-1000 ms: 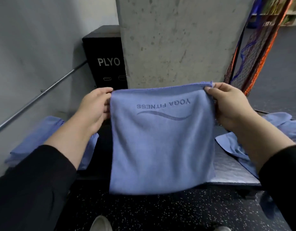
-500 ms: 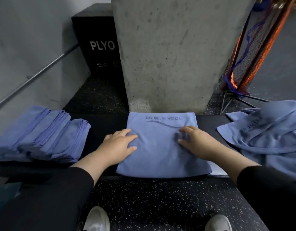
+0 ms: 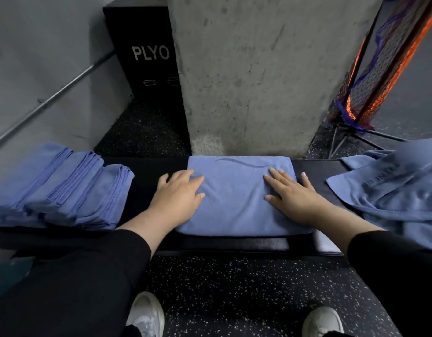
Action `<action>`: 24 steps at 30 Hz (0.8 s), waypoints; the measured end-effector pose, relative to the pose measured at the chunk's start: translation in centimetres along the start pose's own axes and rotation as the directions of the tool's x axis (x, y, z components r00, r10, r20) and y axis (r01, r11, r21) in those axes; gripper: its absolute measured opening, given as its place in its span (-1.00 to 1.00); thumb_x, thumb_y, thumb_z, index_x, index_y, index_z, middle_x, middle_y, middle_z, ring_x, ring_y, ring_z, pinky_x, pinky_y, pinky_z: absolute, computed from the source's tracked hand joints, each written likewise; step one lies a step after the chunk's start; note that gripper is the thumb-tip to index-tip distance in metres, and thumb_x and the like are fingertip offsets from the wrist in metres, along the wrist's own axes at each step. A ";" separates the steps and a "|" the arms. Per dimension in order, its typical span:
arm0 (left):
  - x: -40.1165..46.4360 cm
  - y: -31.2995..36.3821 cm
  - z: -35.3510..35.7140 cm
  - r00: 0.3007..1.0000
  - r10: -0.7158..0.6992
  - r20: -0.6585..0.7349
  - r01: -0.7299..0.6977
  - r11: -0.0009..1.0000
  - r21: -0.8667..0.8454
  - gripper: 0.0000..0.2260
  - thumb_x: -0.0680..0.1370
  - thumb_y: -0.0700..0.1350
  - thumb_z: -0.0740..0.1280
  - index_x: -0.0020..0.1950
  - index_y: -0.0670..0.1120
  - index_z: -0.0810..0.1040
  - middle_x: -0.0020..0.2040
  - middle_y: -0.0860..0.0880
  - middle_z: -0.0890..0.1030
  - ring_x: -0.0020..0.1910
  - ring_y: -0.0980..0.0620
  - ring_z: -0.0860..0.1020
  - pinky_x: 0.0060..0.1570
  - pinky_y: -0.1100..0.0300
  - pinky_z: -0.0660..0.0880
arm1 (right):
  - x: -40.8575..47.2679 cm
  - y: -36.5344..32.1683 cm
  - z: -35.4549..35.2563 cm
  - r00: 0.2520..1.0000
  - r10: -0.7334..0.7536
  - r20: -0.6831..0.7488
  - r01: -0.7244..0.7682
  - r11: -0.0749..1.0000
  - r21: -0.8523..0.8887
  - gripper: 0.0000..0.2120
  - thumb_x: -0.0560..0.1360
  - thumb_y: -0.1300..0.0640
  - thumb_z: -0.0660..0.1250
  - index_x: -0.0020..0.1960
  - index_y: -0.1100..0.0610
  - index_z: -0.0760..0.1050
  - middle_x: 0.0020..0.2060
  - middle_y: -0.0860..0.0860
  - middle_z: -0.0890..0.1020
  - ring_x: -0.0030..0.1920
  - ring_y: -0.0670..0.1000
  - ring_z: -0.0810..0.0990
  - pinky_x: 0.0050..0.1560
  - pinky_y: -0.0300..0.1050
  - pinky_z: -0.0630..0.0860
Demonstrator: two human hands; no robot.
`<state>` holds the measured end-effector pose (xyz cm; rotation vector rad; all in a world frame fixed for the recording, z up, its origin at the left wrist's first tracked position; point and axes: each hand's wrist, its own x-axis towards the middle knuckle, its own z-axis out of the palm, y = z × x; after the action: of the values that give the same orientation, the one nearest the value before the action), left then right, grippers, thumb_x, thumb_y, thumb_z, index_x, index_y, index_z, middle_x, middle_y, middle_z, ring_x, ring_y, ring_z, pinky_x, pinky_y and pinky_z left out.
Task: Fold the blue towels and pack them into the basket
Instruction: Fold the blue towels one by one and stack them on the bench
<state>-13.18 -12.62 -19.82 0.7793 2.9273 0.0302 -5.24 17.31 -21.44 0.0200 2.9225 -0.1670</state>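
A folded blue towel (image 3: 237,203) with a wave logo lies flat on the black bench (image 3: 147,171) in front of me. My left hand (image 3: 178,193) presses flat on its left edge with straight fingers. My right hand (image 3: 292,195) lies flat on its right part, fingers spread. A stack of folded blue towels (image 3: 59,188) sits on the bench at the left. A loose pile of unfolded blue towels (image 3: 399,193) lies at the right. No basket is in view.
A concrete pillar (image 3: 258,69) rises right behind the bench. A black PLYO box (image 3: 149,57) stands at the back left beside a grey wall with a metal rail (image 3: 52,100). An orange and blue net on a stand (image 3: 370,93) is at the right. Speckled floor and my shoes are below.
A second ago I held the towel up by its top corners. It now lies folded on the bench, and both hands have slid outward, flat on it.
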 end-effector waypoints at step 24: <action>-3.2 7.8 -0.3 0.968 0.253 -0.001 -0.250 0.958 -0.140 -0.81 0.62 0.03 0.24 0.14 -0.03 0.51 0.09 0.03 0.47 0.19 -0.04 0.44 0.12 0.05 0.37 | -5.6 -3.8 -0.3 0.949 -0.031 -0.314 0.105 0.970 0.221 -0.91 0.61 0.04 0.21 -0.02 0.06 0.41 -0.17 -0.01 0.60 -0.17 0.14 0.54 -0.18 0.08 0.49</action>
<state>-6.62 -7.40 -18.85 1.1150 2.7533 0.2459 0.04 13.61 -19.55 -0.0203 3.1965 -0.5703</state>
